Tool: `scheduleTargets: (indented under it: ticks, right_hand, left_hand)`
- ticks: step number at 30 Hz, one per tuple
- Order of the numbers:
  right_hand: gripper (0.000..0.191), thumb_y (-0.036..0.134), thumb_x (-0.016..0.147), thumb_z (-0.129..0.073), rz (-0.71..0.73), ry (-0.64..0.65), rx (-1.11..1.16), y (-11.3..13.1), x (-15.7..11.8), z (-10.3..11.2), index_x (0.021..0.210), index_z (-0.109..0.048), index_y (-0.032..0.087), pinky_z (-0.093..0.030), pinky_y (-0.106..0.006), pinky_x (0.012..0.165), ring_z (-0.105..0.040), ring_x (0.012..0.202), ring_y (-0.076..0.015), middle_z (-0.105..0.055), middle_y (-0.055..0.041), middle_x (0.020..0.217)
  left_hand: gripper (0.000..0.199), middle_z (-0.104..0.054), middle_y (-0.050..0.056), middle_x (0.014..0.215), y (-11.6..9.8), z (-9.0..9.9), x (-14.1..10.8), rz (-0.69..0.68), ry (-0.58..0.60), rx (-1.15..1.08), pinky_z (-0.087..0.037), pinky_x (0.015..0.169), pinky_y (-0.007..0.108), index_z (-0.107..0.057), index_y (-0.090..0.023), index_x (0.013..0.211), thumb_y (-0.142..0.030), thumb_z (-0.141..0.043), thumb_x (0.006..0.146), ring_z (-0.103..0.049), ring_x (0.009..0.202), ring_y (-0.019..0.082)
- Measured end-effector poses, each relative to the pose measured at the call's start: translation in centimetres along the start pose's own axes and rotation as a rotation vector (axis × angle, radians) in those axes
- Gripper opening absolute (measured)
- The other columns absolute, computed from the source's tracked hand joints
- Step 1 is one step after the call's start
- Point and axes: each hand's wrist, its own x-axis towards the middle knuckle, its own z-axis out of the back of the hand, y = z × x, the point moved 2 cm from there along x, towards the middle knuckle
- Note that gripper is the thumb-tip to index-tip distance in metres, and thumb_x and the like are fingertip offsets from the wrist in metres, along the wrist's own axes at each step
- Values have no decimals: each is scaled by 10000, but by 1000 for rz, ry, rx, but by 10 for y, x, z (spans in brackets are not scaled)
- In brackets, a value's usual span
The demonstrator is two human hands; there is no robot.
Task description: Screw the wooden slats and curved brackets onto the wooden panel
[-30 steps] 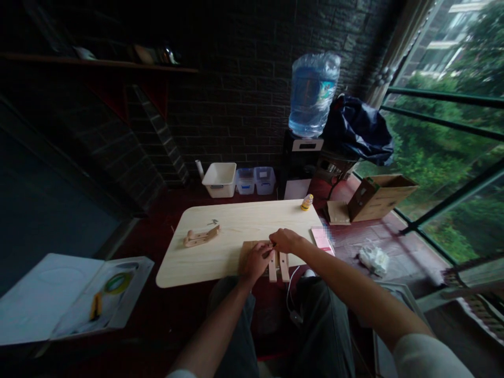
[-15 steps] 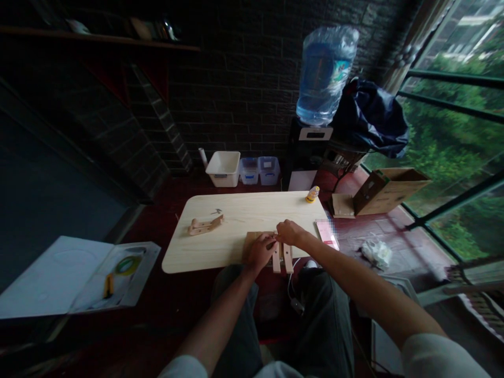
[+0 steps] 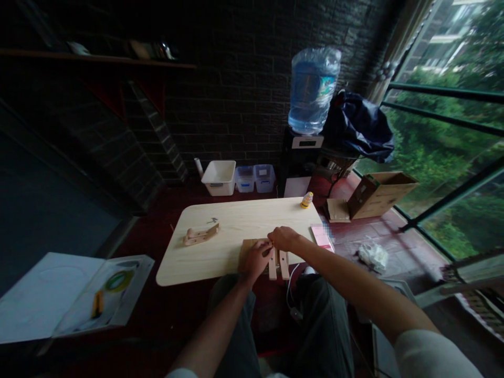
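Observation:
At the table's near edge, my left hand [image 3: 255, 258] is closed at a flat wooden piece [image 3: 246, 249], its fingertips by the top of a pale wooden bar [image 3: 272, 269]. My right hand [image 3: 284, 239] is pinched at the same spot, its fingertips almost meeting the left ones. Whatever lies between the fingertips is too small to make out. A second bar [image 3: 284, 266] with a dark hole runs alongside the first, and both jut past the edge toward my lap. Farther left lies another wooden assembly [image 3: 201, 235] of holed bars.
The pale table [image 3: 177, 262] holds small dark metal pieces [image 3: 212, 220], a yellow-based bottle [image 3: 307, 200] and a pink-and-white paper [image 3: 322, 236]. Left stands an open white case [image 3: 132, 302]. Beyond are plastic bins [image 3: 219, 178], a water dispenser [image 3: 305, 163] and a cardboard box [image 3: 380, 194].
The camera view has shifted slightly, so the whole scene sits lower and a little to the left. Both hands stay together at the wooden bars, with little visible finger movement.

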Motion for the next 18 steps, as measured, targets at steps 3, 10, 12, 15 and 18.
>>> scheduleTargets:
  ticks: [3,10,12,15,18]
  right_hand:
    - [277,220,949,-559,40,4,-15,-1,4,-5,1142,-724,110,-569,-357,822,-740,1029,-284,-767,-181,1103]
    - [319,309,976,-570,34,20,-37,-6,14,-13,1121,-720,67,-570,-342,858,-725,1055,-288,-756,-210,1096]
    - [314,316,970,-590,1,11,-20,-6,14,-12,1109,-724,68,-571,-330,861,-722,1060,-286,-754,-213,1098]
    - [300,307,958,-610,-70,5,26,-4,13,-13,1104,-725,71,-571,-318,855,-720,1064,-283,-749,-218,1113]
    - [330,310,971,-585,-147,0,53,0,9,-13,1150,-702,60,-570,-316,846,-723,1059,-278,-736,-228,1145]
  left_hand:
    - [132,-700,23,1114,2,-1,0,-11,0,-4,-557,963,313,-756,-269,1002,-232,-681,900,-666,1035,164]
    - [134,-701,32,1134,2,-1,0,2,21,-6,-548,982,332,-754,-267,1016,-243,-680,907,-658,1061,176]
    - [147,-700,28,1133,2,0,0,9,26,-18,-549,979,329,-751,-275,1032,-239,-683,906,-660,1054,173]
    - [165,-699,27,1116,1,0,0,17,24,-25,-554,963,323,-750,-278,1045,-226,-682,904,-664,1038,169]
    - [169,-702,29,1113,0,1,0,17,15,-8,-553,967,331,-752,-270,1038,-213,-695,890,-663,1046,174]
